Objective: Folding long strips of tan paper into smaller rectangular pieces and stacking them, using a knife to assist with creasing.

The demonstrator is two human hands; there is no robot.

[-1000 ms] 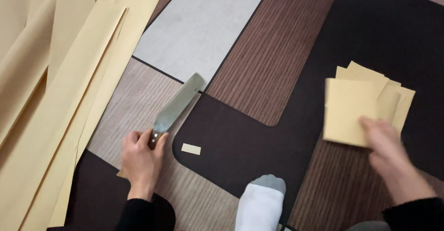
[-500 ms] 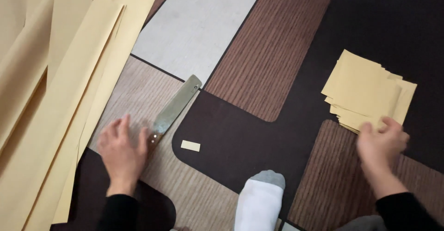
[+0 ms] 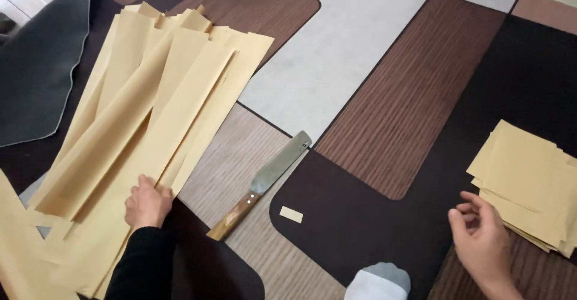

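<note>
The left hand (image 3: 147, 204) is laid on the near end of the long tan paper strips (image 3: 162, 113), fingers curled down onto the top sheets; whether a strip is actually pinched cannot be told. The strips are fanned out on the patterned floor mat (image 3: 372, 53), left of the flat-bladed knife (image 3: 261, 184). The knife is seen lying loose on the mat, wooden handle toward the person, blade pointing up and right, apart from both hands. A small tan paper offcut (image 3: 291, 214) is noted just right of the knife handle. Well right of the knife, the right hand (image 3: 481, 234) is held with fingers loosely curled and released, nothing gripped, just beside the stack of cut tan paper squares (image 3: 532, 183). A white-socked foot (image 3: 377, 282) is seen below the offcut.
</note>
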